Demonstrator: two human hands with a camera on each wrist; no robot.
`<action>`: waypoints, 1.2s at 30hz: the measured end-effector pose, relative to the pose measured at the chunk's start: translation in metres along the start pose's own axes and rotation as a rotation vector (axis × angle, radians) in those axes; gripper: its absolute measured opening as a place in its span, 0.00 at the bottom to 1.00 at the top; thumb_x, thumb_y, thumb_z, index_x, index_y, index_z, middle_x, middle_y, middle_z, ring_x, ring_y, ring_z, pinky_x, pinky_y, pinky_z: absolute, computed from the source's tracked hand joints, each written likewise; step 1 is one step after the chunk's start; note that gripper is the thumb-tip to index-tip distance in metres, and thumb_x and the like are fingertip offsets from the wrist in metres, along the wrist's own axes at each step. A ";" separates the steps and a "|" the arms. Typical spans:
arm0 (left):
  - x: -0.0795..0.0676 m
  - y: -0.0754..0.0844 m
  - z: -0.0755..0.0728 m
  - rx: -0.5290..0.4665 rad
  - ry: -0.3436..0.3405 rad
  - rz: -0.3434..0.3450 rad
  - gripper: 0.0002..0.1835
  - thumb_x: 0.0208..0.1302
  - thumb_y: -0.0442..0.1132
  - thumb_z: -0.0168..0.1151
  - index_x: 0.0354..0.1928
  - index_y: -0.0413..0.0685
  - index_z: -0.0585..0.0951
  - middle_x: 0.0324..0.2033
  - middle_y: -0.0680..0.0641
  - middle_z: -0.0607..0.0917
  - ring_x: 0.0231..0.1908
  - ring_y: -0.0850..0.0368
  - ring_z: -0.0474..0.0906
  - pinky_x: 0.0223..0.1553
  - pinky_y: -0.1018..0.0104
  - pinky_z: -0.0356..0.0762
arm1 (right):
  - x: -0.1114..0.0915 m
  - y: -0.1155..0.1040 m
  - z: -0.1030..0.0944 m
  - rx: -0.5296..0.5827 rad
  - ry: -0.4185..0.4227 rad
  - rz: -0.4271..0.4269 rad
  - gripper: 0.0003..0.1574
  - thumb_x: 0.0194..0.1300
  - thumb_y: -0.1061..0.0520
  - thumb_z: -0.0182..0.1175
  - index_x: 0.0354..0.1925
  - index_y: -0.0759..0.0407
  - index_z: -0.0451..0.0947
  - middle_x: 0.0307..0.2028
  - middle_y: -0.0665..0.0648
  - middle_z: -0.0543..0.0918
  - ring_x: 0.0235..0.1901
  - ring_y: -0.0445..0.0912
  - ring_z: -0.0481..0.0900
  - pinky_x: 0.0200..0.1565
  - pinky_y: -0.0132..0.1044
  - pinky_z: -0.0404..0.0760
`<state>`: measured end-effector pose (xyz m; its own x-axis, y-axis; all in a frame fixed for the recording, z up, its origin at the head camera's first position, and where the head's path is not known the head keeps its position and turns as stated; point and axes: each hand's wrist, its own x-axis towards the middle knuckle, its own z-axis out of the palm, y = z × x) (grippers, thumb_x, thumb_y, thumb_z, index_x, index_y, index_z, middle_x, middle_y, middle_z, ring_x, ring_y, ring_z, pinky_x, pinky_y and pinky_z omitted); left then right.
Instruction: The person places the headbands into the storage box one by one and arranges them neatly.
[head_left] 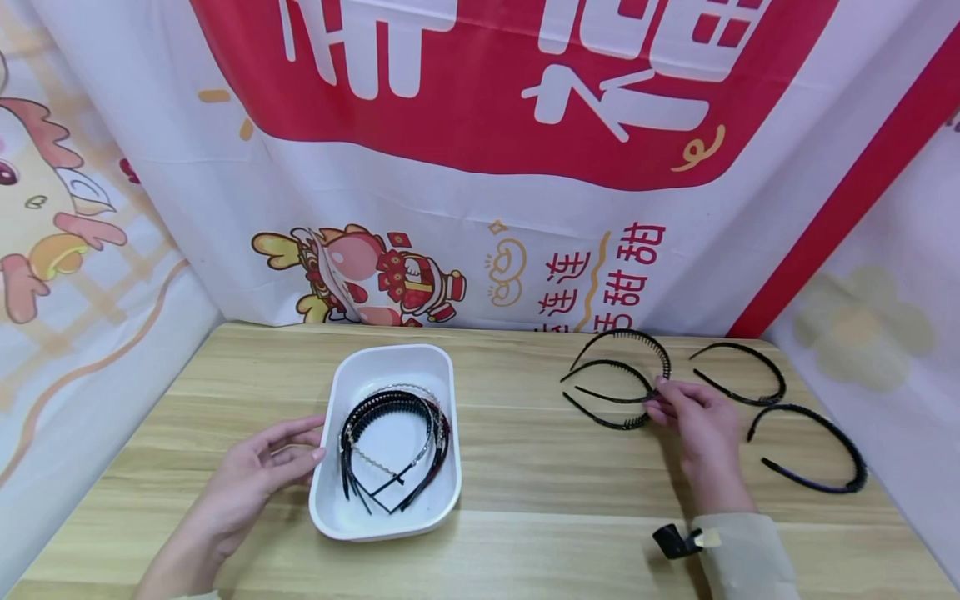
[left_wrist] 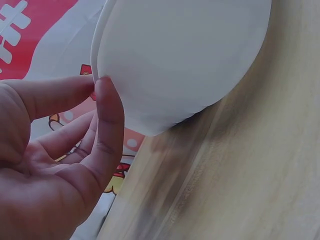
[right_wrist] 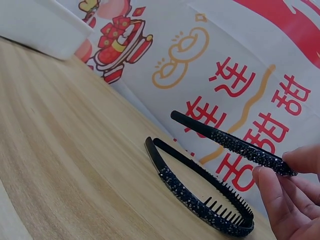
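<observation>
My left hand [head_left: 258,471] pinches the left rim of a white plastic tub [head_left: 397,523] between thumb and fingers; the left wrist view shows this grip up close. Inside the tub lie several headbands [head_left: 347,442], black ones and some with silvery, beaded trim. On the right, my right hand [head_left: 701,421] pinches one end of the curve of a black headband [right_wrist: 245,151] set with glittery stones, which is raised off the table. Below it, a second glittery black headband [right_wrist: 192,200] with comb teeth lies on the table.
Two more black headbands, one farther back [head_left: 780,379] and one nearer [head_left: 855,454], lie right of my right hand. A printed white and red cloth [head_left: 480,150] hangs behind the wooden table [head_left: 540,500]. A small black object [head_left: 675,542] sits by my right sleeve.
</observation>
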<state>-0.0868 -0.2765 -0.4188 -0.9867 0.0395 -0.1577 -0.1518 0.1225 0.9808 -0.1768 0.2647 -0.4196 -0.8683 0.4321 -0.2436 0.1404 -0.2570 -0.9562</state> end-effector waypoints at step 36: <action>0.001 -0.001 0.002 -0.002 -0.002 0.006 0.32 0.73 0.33 0.69 0.75 0.39 0.70 0.48 0.54 0.85 0.46 0.61 0.86 0.46 0.65 0.90 | -0.015 0.006 0.023 -0.088 -0.109 -0.009 0.10 0.73 0.63 0.69 0.50 0.64 0.82 0.35 0.50 0.92 0.31 0.40 0.90 0.43 0.32 0.92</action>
<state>-0.0875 -0.2745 -0.4200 -0.9874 0.0425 -0.1521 -0.1461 0.1199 0.9820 -0.1735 0.2366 -0.4178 -0.9154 0.3367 -0.2205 0.1694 -0.1746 -0.9700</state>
